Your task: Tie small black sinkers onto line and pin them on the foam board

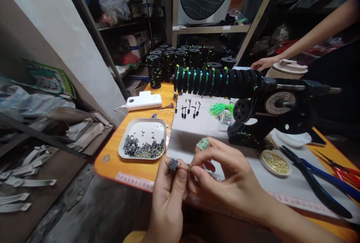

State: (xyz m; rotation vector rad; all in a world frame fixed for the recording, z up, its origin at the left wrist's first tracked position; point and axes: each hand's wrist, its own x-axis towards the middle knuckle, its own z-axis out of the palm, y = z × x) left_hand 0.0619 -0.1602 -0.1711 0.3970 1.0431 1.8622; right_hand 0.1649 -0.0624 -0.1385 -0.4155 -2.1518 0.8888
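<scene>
My left hand (170,201) is closed, thumb against the fingers, at the table's front edge. A dark grey bristly cluster (173,164) sits by its index finger. My right hand (225,171) meets it in a pinch, fingertips together. What lies between the fingertips is too small to name. A pale green crumbly-looking lump (203,144) rests on a finger of my right hand. To the left stands a white tray (143,122) with many small dark and yellow pieces. Several small black parts (184,111) lie on the white sheet (182,132) ahead.
A black machine (247,119) carries a ribbed roller (216,81) wound with green strands. Black spools (153,70) stand behind. At right are a dish of golden bits (275,163), blue-handled pliers (317,183) and red-handled pliers (343,171). A co-worker's arm (306,40) reaches in.
</scene>
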